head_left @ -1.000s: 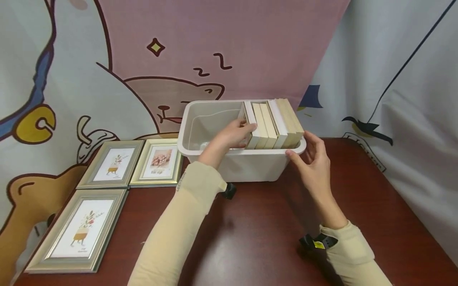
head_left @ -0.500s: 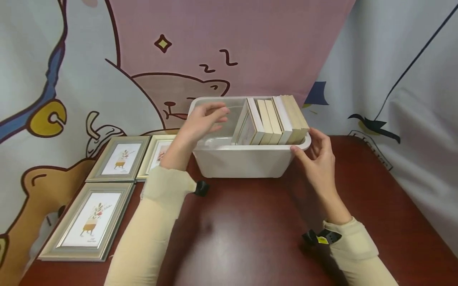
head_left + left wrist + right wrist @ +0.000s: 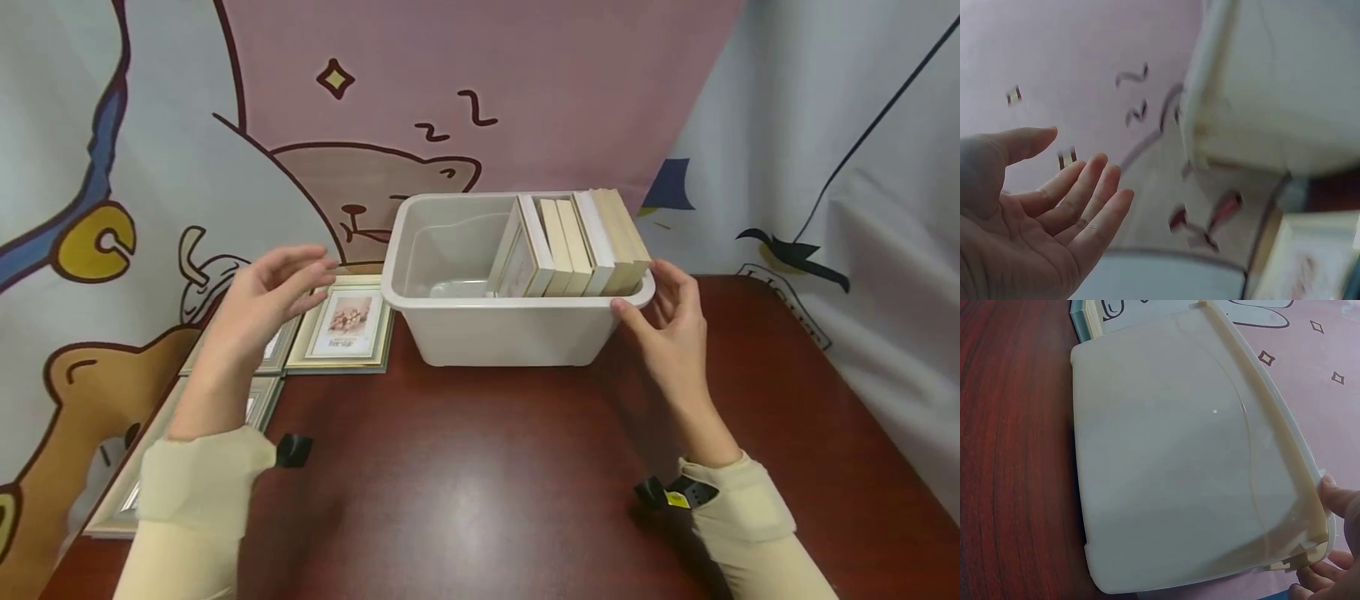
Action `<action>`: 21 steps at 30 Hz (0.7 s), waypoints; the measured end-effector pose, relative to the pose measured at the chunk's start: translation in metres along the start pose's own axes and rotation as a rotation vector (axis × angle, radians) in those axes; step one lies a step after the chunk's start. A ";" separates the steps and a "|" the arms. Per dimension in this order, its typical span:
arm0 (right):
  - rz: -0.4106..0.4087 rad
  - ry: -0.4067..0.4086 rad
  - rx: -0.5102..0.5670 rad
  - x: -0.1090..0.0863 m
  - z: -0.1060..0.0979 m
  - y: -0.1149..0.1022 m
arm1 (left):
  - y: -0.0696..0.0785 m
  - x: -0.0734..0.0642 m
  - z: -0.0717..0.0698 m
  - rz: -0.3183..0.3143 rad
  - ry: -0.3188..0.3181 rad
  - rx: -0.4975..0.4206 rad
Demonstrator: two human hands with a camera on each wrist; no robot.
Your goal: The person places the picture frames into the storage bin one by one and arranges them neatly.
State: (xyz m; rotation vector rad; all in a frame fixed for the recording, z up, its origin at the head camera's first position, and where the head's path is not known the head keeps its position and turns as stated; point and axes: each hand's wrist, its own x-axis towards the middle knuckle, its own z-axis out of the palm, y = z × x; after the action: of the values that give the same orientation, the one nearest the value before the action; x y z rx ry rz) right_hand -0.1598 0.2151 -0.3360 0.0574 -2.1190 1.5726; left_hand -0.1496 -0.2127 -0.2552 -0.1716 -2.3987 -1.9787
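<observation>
My left hand (image 3: 262, 304) hovers over the picture frames at the left, holding nothing. In the left wrist view its fingers (image 3: 1088, 187) are loosely bent and apart from the thumb. The right hand (image 3: 671, 333) grips the right front corner of a white plastic bin (image 3: 510, 333), thumb at the front rim and fingers round the side. Inside the bin, several picture frames (image 3: 536, 254) stand on edge, packed toward the right. A cream frame with a pink flower print (image 3: 348, 321) lies flat left of the bin. Two silvery frames lie there too, the lower one (image 3: 112, 508) partly hidden by my left arm.
The dark red-brown tabletop (image 3: 450, 450) stretches in front of the bin. Behind it hangs a printed cartoon curtain (image 3: 570, 92), close to the bin's back. The table's right edge slants down past my right arm.
The left hand has let go of the leftmost frame in the bin, which now leans there, and moved left over the flat frames. My right hand has stayed at the bin's corner.
</observation>
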 end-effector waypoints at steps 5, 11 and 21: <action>-0.002 0.003 0.002 0.001 0.000 0.000 | -0.039 -0.023 -0.033 -0.030 0.060 -0.037; -0.016 0.006 0.011 0.001 0.002 0.002 | -0.086 -0.046 -0.062 -0.100 0.112 -0.179; 0.002 0.010 0.023 0.001 0.001 0.001 | -0.150 -0.070 -0.086 -0.244 0.228 -0.196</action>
State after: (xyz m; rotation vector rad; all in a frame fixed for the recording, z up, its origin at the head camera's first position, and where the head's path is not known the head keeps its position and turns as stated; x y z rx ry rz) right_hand -0.1613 0.2150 -0.3363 0.0553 -2.0940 1.5954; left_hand -0.0998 -0.3293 -0.3916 0.3418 -2.1716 -2.1935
